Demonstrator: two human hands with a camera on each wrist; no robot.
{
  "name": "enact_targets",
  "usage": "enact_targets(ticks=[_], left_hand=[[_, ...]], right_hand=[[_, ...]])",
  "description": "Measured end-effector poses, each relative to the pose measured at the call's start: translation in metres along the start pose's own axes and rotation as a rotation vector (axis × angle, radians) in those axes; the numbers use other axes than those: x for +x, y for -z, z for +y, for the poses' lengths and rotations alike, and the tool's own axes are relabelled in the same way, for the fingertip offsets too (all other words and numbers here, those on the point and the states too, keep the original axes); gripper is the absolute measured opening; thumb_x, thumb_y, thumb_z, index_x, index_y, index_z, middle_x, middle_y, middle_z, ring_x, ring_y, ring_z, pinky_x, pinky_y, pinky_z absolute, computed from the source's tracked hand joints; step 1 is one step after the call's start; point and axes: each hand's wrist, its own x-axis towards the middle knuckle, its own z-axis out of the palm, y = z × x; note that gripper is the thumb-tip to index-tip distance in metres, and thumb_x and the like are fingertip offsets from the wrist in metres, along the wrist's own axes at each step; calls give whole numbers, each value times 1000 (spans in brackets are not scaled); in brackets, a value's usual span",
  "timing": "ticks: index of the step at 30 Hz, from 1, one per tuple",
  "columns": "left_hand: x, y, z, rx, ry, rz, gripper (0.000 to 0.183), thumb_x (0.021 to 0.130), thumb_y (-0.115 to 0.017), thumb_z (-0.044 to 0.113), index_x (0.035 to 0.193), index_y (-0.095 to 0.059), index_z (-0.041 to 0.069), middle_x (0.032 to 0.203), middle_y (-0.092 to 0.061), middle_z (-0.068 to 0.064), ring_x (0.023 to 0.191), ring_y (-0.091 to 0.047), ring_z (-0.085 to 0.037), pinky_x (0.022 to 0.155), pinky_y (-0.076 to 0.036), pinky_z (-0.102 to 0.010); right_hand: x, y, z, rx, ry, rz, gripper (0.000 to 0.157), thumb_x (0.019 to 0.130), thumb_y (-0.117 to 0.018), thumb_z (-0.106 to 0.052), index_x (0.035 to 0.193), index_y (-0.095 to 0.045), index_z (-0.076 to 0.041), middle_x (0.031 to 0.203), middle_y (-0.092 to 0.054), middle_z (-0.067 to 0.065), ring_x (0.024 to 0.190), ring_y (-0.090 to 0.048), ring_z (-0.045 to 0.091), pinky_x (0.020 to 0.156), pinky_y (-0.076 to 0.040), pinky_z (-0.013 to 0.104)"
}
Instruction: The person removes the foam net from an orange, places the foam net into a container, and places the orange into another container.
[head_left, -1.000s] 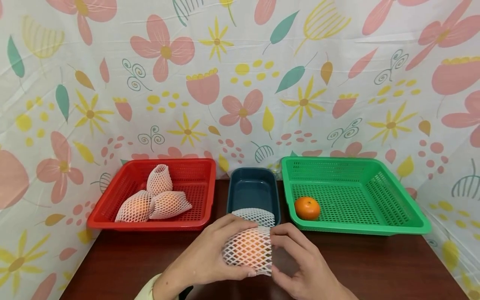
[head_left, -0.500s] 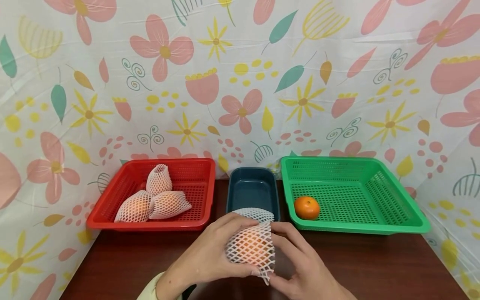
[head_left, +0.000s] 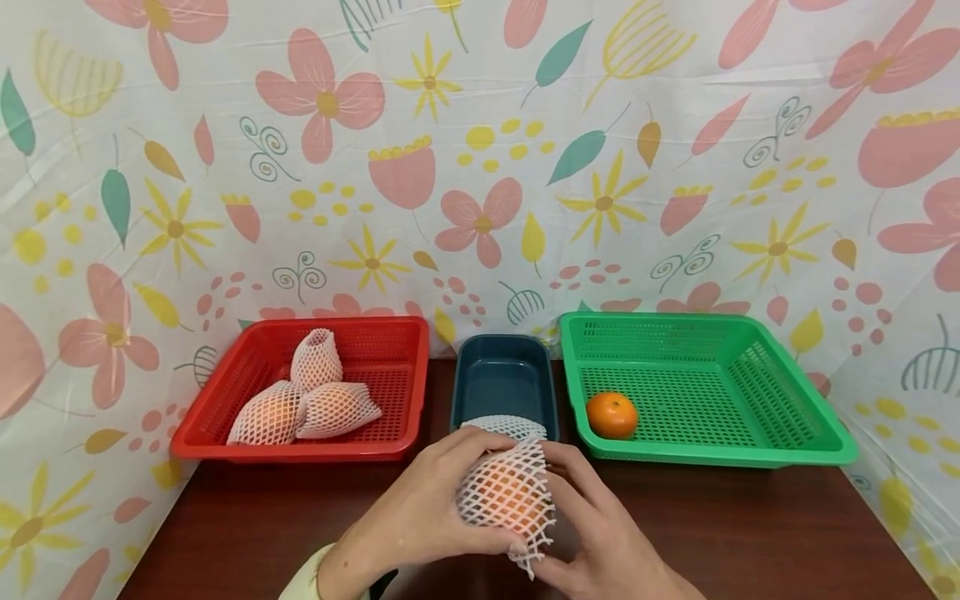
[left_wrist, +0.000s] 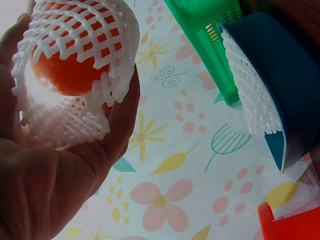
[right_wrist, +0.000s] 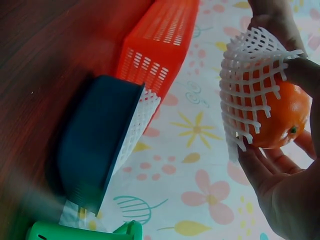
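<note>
In the head view an orange in a white foam net sleeve is held between both hands over the near side of the table. My left hand wraps round the sleeved fruit from the left, thumb below. From the right, my right hand grips the sleeve's open edge with curled fingers. The right wrist view shows the fruit's stem end bare at that opening, while the net covers the other side. A ragged corner of netting hangs down between the hands in the head view.
A red basket at the left has 3 netted fruits in it. A dark blue tray stands at the centre, with a white foam net over its near edge. In the green basket at the right sits a bare orange.
The sleeve's right edge has gone from nearly straight to slanted and spread, its lower corner hanging further down. Both hands have shifted slightly; the baskets stay put.
</note>
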Motion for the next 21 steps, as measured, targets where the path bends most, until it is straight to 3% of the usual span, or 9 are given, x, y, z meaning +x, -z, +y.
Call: enact_targets(ticks=[12, 17, 21], left_hand=[[1, -1, 2, -21, 13, -18, 79, 80, -86, 64, 146, -53, 36, 136, -60, 16, 113, -60, -5, 96, -57, -30], [0, -1, 1, 9, -5, -15, 79, 81, -85, 64, 147, -52, 36, 137, -60, 17, 115, -60, -5, 98, -56, -31], [0, -1, 1, 14, -14, -17, 79, 82, -84, 65, 148, -52, 35, 137, -60, 17, 116, -60, -5, 98, -56, -31]], right_hand=[[1, 1, -2, -31, -9, -12, 60, 91, -82, -36, 143, -60, -15, 150, -47, 13, 126, -53, 20, 106, -42, 17], [1, 3, -3, -51, -26, -29, 67, 84, -88, -34, 143, -60, -19, 150, -47, 10, 124, -54, 18, 102, -45, 17], [1, 4, -3, -58, -16, -26, 77, 73, -93, -26, 143, -60, -17, 150, -47, 11, 123, -55, 19, 101, -46, 18]])
